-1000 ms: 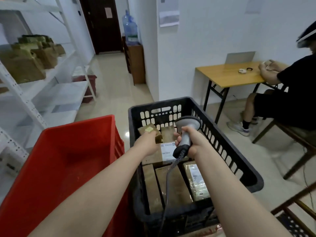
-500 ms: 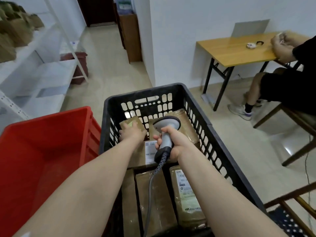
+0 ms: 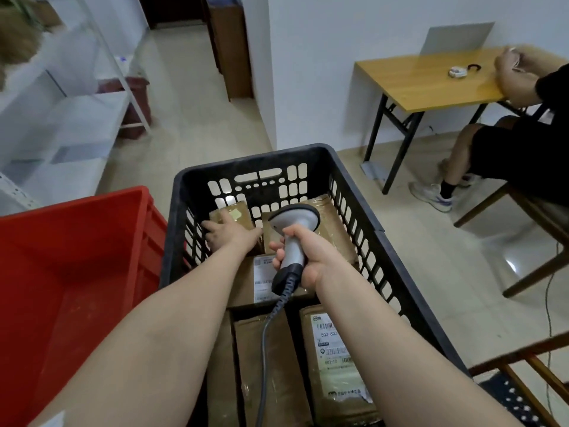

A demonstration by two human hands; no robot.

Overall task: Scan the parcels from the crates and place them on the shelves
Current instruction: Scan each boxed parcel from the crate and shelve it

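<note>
The left hand [image 3: 229, 235] lies on a small parcel [image 3: 243, 211] in the far left corner of the black crate [image 3: 255, 157], fingers bent over its edge, seemingly taking hold. The right hand [image 3: 309, 257] grips the scanner [image 3: 295, 224] just beside it. This looks like picking for a scan; next, lift the parcel and turn its label up. That label is hidden, and the shelves [image 3: 77, 118] are blurred and cut off.

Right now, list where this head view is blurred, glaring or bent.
Head view: the shelved parcels at top left are smeared by blur; a bright reflection glares off the floor tiles at right; wide-angle perspective leans the shelf post; the near parcel label is legible.
</note>
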